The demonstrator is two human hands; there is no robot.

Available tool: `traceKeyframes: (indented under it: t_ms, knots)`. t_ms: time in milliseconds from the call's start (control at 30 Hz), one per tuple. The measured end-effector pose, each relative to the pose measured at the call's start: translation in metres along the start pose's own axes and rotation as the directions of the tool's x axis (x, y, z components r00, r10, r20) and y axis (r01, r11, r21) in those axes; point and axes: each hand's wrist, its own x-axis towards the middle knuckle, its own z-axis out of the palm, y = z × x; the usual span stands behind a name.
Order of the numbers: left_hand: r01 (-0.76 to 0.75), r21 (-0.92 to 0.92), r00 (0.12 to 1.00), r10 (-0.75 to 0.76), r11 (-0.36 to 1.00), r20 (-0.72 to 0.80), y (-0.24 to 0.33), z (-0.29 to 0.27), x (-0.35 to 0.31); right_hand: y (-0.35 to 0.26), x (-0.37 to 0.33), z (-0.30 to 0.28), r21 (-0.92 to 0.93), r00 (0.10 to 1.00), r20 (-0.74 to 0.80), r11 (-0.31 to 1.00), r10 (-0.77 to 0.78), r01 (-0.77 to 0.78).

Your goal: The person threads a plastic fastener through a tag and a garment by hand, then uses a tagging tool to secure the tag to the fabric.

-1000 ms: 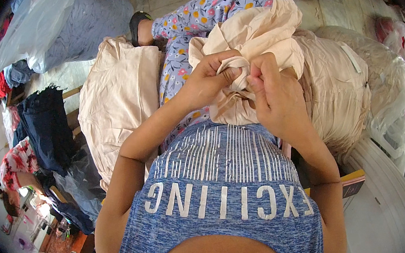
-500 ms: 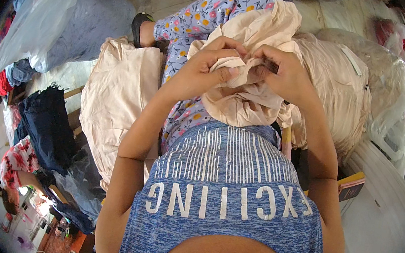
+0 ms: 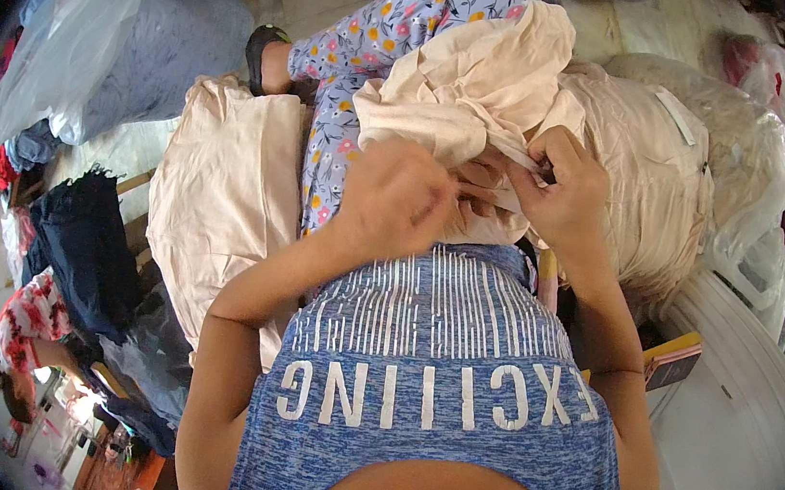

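A crumpled cream cloth garment [image 3: 476, 66] lies gathered over my lap. My right hand [image 3: 565, 189] pinches a fold of it at the garment's right side. Something small and dark shows between that hand's thumb and fingers, too small to make out. Close to my body, just left of the right hand, is my left hand [image 3: 395, 202], in front of the garment's lower part. Motion smears its fingers, so whether it grips any cloth cannot be told.
Piles of cream cloth lie to my left [image 3: 214, 196] and right [image 3: 629, 166]. Clear plastic bags [image 3: 753, 228] stand beyond the right pile. Dark blue cloth [image 3: 88, 244] lies at left. Another person [image 3: 34, 330] is at the lower left. A small yellow-edged booklet [image 3: 671, 362] is by my right elbow.
My left hand has come off the upper fold and moved down toward my body. My right hand has shifted slightly down and right, still pinching the garment.
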Motion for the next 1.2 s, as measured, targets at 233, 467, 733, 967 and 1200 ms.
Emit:
traceKeyframes:
  t_ms: [233, 467, 733, 967, 1200]
  knots:
    - [0.735, -0.449, 0.341, -0.295, -0.508, 0.893, 0.008, 0.009, -0.007, -0.014, 0.002, 0.008, 0.338, 0.984, -0.1, 0.935, 0.148, -0.106]
    - [0.485, -0.755, 0.533, -0.535, -0.441, 0.655, -0.002, 0.017, -0.01, -0.027, -0.009, 0.004, 0.462, 0.965, 0.069, 0.849, 0.253, -0.256]
    - [0.61, -0.707, 0.395, -0.637, -0.358, 0.662, -0.005, 0.017, -0.01, -0.017, -0.012, 0.006, 0.51, 0.983, 0.185, 0.855, -0.006, -0.091]
    - [0.62, -0.638, 0.31, -0.604, -0.457, 0.734, -0.015, 0.027, -0.022, -0.016, -0.012, 0.016, 0.579, 0.96, 0.169, 0.766, 0.224, -0.281]
    - [0.762, -0.553, 0.247, -0.639, -0.336, 0.728, -0.01, 0.029, -0.017, -0.003, -0.012, 0.019, 0.445, 0.993, 0.094, 0.889, 0.071, -0.106]
